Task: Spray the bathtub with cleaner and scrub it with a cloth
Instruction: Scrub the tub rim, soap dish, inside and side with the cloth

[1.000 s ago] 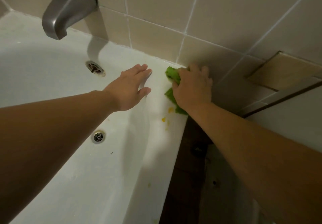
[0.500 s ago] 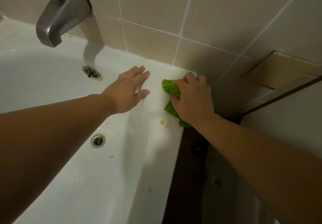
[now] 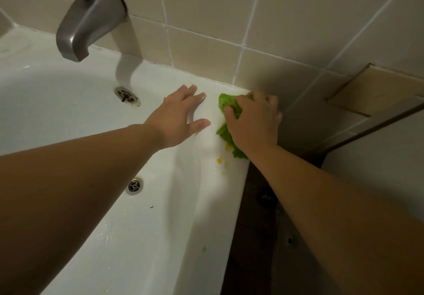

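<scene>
white bathtub [image 3: 220,203] rim – yellow specks [image 3: 219,161] – beige tiled wall [image 3: 206,7] behind

White bathtub [image 3: 206,203] rim at the tiled corner carries a crumpled green cloth [image 3: 229,106] and small yellow stains [image 3: 219,160] just beside it; a flat left hand [image 3: 181,118] rests alongside.
</scene>
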`<state>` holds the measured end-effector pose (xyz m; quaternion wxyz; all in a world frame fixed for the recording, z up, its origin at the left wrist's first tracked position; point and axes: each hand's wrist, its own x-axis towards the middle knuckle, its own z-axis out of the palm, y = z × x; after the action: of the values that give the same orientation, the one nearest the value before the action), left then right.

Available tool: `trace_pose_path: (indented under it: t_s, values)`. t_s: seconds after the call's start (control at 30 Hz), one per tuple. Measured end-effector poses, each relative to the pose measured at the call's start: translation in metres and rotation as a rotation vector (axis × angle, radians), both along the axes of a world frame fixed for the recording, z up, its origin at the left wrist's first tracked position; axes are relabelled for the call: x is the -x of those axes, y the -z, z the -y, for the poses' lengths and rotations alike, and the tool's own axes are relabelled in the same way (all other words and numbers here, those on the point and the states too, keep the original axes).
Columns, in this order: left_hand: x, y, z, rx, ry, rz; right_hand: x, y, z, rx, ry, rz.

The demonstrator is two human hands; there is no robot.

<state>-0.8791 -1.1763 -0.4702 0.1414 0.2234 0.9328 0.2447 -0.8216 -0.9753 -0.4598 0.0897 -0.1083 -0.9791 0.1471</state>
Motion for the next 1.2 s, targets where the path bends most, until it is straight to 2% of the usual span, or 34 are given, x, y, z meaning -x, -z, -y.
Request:
trace_pose_path:
  t_s: [0.13,0.3,0.47,0.67,0.83,0.97,1.03,1.2]
  values:
    - [0.001,0.000,0.001,-0.003,0.001,0.011,-0.021,0.006,-0.013,0.022,-0.093,-0.042]
    - [0.001,0.002,-0.001,-0.008,-0.003,0.010,0.006,-0.001,-0.009,-0.025,0.015,0.005]
    - [0.000,0.002,-0.001,-0.010,-0.004,0.013,-0.031,0.005,-0.010,-0.072,-0.180,-0.049]
    - [0.002,0.000,-0.002,0.004,0.013,0.016,0.019,-0.006,-0.014,-0.104,-0.048,0.035]
    - [0.000,-0.002,-0.003,0.000,0.020,0.014,-0.048,0.003,-0.018,-0.075,-0.291,-0.015]
    - [-0.002,-0.006,-0.005,0.014,0.015,0.041,0.004,-0.006,-0.031,-0.113,-0.108,0.069]
    - [-0.002,-0.009,-0.005,0.028,0.019,0.061,0.010,-0.012,-0.014,-0.120,-0.103,0.085]
    - [-0.004,-0.012,-0.004,0.024,0.022,0.086,-0.081,0.001,-0.015,-0.057,-0.348,-0.024]
